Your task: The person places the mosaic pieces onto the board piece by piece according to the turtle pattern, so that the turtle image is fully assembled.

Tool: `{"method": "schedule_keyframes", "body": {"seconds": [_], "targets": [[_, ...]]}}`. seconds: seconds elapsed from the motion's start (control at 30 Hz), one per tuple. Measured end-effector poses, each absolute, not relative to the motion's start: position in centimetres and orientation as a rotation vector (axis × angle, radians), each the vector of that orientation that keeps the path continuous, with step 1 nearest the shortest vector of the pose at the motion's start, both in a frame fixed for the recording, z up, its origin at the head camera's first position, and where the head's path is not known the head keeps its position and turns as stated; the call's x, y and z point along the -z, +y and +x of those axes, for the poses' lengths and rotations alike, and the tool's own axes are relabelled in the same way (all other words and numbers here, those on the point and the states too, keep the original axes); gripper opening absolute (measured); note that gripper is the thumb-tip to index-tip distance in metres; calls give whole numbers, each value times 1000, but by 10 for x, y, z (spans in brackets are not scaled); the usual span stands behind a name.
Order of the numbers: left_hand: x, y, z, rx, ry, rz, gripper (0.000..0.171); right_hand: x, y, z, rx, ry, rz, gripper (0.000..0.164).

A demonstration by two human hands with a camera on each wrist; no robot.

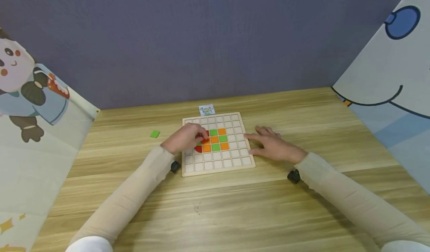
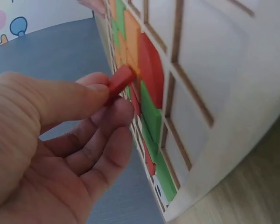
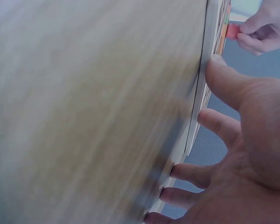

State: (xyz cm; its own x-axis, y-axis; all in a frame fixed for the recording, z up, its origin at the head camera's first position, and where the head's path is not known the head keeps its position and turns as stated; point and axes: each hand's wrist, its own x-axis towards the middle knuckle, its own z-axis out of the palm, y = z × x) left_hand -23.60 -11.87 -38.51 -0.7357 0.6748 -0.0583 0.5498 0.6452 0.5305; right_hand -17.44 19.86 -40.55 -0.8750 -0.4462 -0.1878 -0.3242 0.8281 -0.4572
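Observation:
My left hand pinches a small red tile between thumb and fingers, over the left part of a pale wooden grid board. In the left wrist view one end of this tile is close to an orange tile; I cannot tell whether they touch. Green, orange and red tiles fill a block of cells in the board's middle, among them a red tile with a curved edge. The left hand hides some cells. My right hand, fingers spread, touches the board's right edge with thumb and index finger.
A loose green tile lies on the wooden table, left of the board. Behind the board is a small printed card. A dark blue panel rises at the back, with cartoon-printed panels on both sides.

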Motion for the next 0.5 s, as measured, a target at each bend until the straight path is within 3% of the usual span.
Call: {"method": "schedule_keyframes", "body": {"seconds": [0.17,0.5], "targets": [[388,-118,-236,-596,2673,1063,11,406,198,-175,593,2731,-590,62],[389,-110,-236,-448,2748,1084,22,406,199,-175,580,2740,-601,62]]}}
